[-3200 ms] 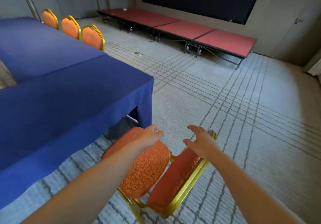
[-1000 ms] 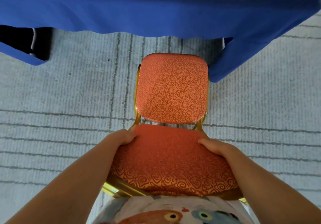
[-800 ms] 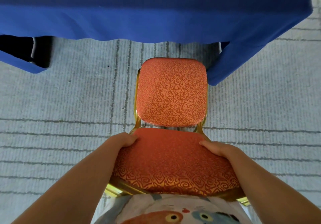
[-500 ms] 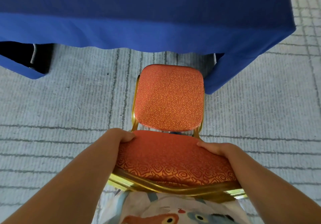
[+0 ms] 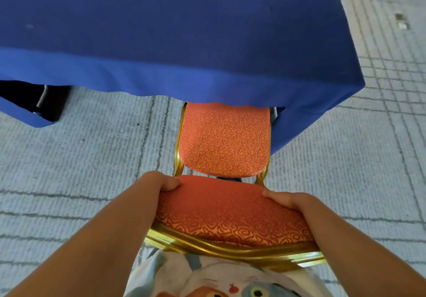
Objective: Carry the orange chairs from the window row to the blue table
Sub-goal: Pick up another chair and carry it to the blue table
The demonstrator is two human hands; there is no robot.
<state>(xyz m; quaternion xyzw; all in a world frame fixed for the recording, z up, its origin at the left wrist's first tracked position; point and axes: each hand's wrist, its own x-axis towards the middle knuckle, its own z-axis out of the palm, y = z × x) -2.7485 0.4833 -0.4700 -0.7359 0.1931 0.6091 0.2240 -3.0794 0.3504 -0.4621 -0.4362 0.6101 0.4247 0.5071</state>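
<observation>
Left hand (image 5: pixel 161 181) & right hand (image 5: pixel 285 201) are gripping backrest of orange chair (image 5: pixel 224 140), lower centre; seat front's sitting under cloth (image 5: pixel 161 77) of blue table (image 5: pixel 184 20), mid-frame. Pushing harder's prob risking snagging & dragging cloth.

Floor: pale grey ribbed carpet (image 5: pixel 92 158), crossed by darker grey lines, widely spaced at left, a tight grid at far right.
Far left: black object with a pale strip (image 5: pixel 55 103), on the carpet, top hidden, kind unclear.
Top right: small grey-white scraps (image 5: pixel 403 25) on the carpet.
Left of centre: tiny dark speck (image 5: pixel 137 124).
</observation>
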